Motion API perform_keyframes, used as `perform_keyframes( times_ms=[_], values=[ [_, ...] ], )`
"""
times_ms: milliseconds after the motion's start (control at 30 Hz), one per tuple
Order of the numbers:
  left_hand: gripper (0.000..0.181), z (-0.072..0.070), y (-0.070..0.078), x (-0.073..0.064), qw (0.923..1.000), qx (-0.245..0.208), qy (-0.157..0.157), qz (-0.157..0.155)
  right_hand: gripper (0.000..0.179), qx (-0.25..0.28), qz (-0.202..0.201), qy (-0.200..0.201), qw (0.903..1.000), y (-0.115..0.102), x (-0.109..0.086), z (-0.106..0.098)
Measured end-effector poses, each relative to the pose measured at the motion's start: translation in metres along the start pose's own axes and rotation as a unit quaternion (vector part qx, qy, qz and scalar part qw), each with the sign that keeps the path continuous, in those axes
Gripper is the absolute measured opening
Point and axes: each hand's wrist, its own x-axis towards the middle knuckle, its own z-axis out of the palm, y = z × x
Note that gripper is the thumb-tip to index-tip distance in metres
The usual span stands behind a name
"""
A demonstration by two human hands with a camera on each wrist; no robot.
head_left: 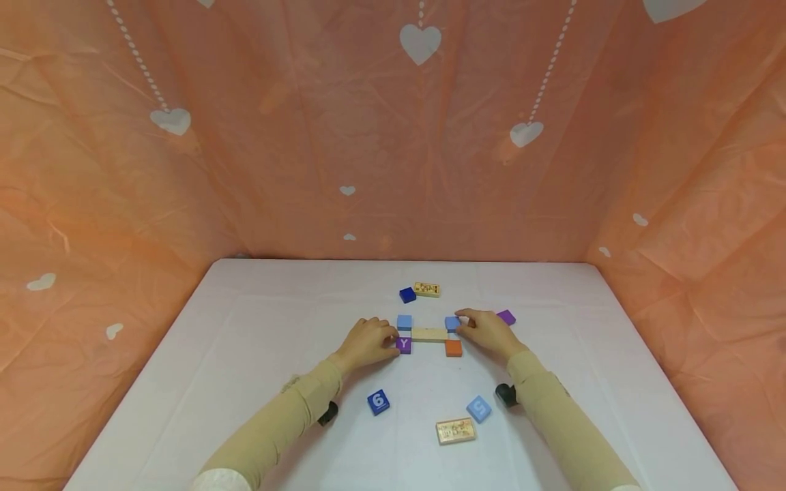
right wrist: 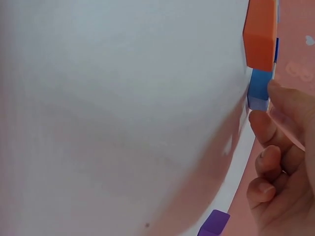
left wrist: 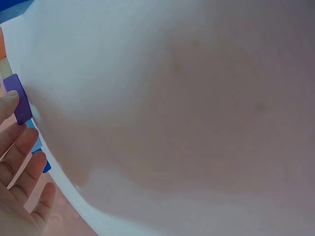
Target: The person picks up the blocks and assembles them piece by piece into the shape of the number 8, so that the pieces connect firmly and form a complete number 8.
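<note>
In the head view, my left hand [head_left: 367, 343] is at the left end of a small block layout. Its thumb and forefinger pinch the purple block marked Y [head_left: 403, 345], which the left wrist view also shows between them. My right hand [head_left: 489, 332] pinches a light blue block [head_left: 452, 323] at the far right corner, thumb on one side and forefinger on the other. Between the two sides lies a long pale wooden block [head_left: 429, 335]. Another light blue block [head_left: 404, 322] sits behind the Y block, and an orange block [head_left: 453, 348] stands at the near right corner.
Behind the layout lie a dark blue block [head_left: 407, 294] and a gold domino-like tile [head_left: 426, 290]. A purple block [head_left: 506, 317] is beyond the right hand. Nearer are a blue 6 block [head_left: 378, 402], a light blue 5 block [head_left: 479, 409] and another gold tile [head_left: 456, 431].
</note>
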Motion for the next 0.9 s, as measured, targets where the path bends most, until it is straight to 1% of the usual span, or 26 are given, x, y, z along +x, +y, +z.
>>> perform_keyframes(
  times_ms=[200,400,567,700,900],
  values=[
    [0.03,0.0,0.0,0.0,1.0,0.002,-0.005,-0.003,0.04,0.004,0.0,0.0,1.0,-0.004,-0.003,-0.002],
    [0.03,0.0,0.0,0.0,1.0,0.004,-0.005,0.0,0.038,0.017,0.006,-0.007,0.9998,-0.005,-0.006,-0.004],
    [0.03,0.0,0.0,0.0,0.9999,0.006,-0.012,-0.008,0.038,0.024,0.006,-0.009,0.9997,-0.005,-0.01,-0.007],
    [0.03,0.0,0.0,0.0,0.9999,0.001,-0.013,-0.008,0.037,0.02,-0.012,-0.008,0.9997,-0.006,-0.017,-0.01],
    [0.03,0.001,-0.001,0.0,0.9999,0.003,-0.01,-0.004,0.036,0.013,-0.005,-0.026,0.9996,-0.005,-0.03,-0.016]
  ],
)
